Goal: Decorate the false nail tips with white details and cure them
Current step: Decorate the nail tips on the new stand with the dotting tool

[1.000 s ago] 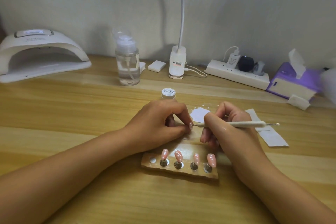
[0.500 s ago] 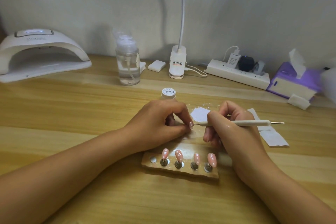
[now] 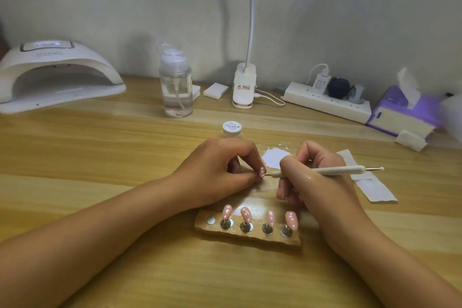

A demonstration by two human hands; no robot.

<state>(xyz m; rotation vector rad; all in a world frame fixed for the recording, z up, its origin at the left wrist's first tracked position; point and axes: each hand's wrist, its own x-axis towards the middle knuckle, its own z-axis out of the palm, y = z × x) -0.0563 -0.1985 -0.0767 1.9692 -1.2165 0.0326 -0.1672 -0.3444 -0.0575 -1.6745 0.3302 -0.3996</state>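
Observation:
My left hand (image 3: pixel 220 170) pinches a small pink false nail tip (image 3: pixel 262 172) with white dots between thumb and fingers, just above the table. My right hand (image 3: pixel 315 177) grips a white dotting tool (image 3: pixel 332 171) like a pen, its fine metal point touching the held tip. In front of my hands lies a wooden holder (image 3: pixel 250 235) with several pink nail tips (image 3: pixel 246 214) standing on metal pegs; its leftmost spot shows only a bare metal disc. A white paint patch (image 3: pixel 275 157) lies behind my hands, and a small white-lidded paint jar (image 3: pixel 232 128) stands further back.
A white curing lamp (image 3: pixel 57 75) sits at the back left. A clear pump bottle (image 3: pixel 176 87), a lamp clip base (image 3: pixel 243 87), a power strip (image 3: pixel 327 102) and a purple tissue box (image 3: pixel 402 112) line the back. White paper strips (image 3: pixel 370 185) lie right of my right hand.
The dotting tool's point has stayed at the held nail tip while my right hand shifted slightly. My left hand keeps its pinch on the tip.

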